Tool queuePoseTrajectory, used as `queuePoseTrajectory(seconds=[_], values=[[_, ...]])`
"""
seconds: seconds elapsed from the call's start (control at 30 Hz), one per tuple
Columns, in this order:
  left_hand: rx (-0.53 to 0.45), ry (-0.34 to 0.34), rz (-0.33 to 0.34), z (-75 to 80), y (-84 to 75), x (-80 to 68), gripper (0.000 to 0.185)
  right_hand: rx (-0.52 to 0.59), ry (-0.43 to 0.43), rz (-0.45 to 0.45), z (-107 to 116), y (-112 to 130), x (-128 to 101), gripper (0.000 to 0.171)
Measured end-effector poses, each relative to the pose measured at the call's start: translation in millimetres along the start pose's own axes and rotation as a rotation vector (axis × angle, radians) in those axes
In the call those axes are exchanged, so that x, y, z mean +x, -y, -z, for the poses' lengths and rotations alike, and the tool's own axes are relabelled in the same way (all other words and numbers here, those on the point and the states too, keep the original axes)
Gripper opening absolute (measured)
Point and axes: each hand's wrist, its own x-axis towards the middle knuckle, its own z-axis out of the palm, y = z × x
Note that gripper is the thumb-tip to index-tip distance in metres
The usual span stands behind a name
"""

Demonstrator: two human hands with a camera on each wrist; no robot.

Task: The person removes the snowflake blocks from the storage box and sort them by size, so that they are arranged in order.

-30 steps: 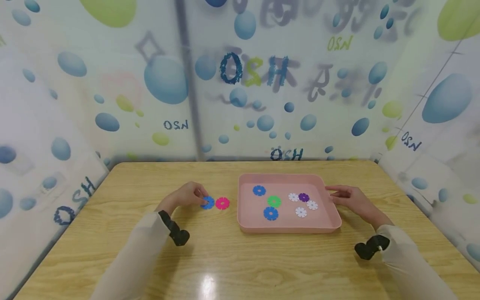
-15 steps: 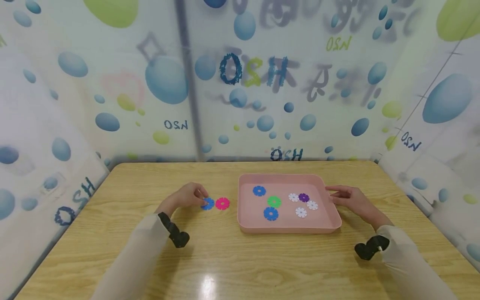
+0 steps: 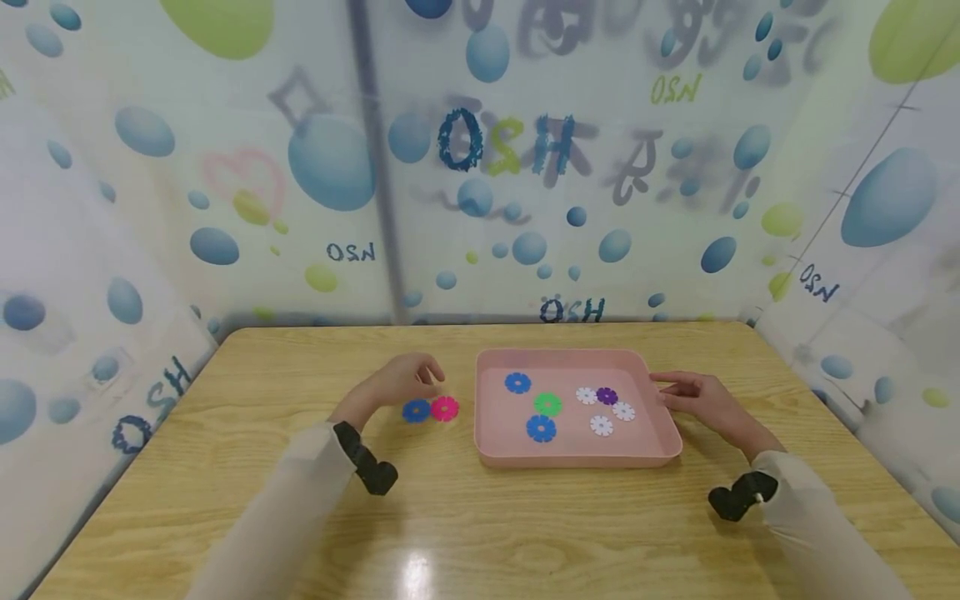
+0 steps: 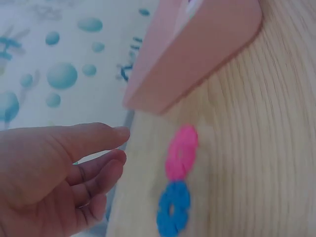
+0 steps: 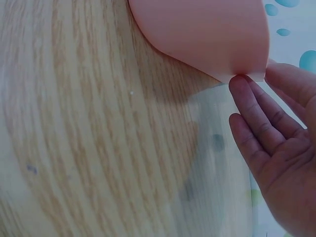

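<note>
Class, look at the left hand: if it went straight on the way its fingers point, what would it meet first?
Likely the left wall of the pink tray; how high the left hand sits is unclear, so it might pass above.

Back sheet, lettering in reverse: large "H2O" in blue and green, upper centre; small dark "H2O", lower edge; green "N2O", upper right; dark "N2O", left of centre. Left sheet: dark "H2O", reversed, slanting. Right sheet: dark "N2O", reversed. Grey characters, back sheet: blurred, illegible.
</note>
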Motion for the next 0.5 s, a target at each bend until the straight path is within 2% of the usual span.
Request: queuePoseTrajectory(seconds=[0.17,0.33,0.5], values=[[-0.008,0.042,-0.087,-9.0,-29.6,13.1,0.021,-0.003,-0.005,0.005,-1,-1,0,0.052],[-0.017,0.085,-0.096,-22.2,-53.2,28.6,0.023,-0.006,-0.002,-0.001,-1,0,-1,0.053],[0.019,0.122,-0.124,-32.2,-71.2,43.6,0.024,-0.002,-0.004,-0.007,-1,0,-1,0.053]])
